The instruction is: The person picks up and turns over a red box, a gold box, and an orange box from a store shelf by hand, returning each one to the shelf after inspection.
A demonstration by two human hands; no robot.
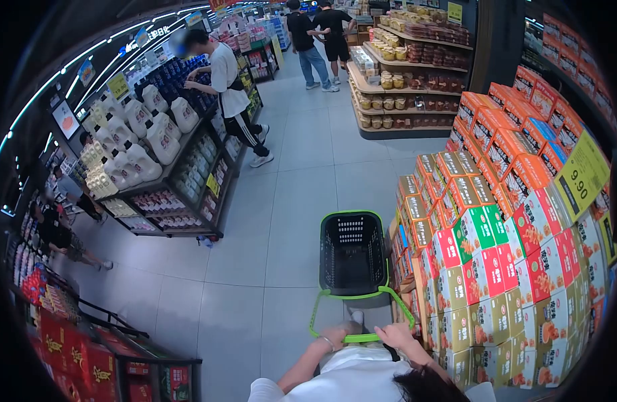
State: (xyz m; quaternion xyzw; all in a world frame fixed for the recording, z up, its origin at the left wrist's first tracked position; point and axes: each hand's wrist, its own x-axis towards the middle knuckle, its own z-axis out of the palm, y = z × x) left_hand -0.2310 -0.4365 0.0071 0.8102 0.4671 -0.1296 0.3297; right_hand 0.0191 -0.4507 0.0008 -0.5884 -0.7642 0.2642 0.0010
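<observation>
A black shopping basket with a bright green rim stands on the floor in front of me, and nothing shows inside it. Its green handle is tilted back toward my waist. My left hand, with a band at the wrist, is closed on the handle's left part. On the handle's right part, the fingers of my right hand are wrapped round the bar. One of my shoes shows through the handle's frame.
Stacked snack cartons rise close on my right, with a yellow price sign. White jugs top a shelf at left, where a person stands. Jars fill a rounded shelf ahead. Two people stand farther down the tiled aisle.
</observation>
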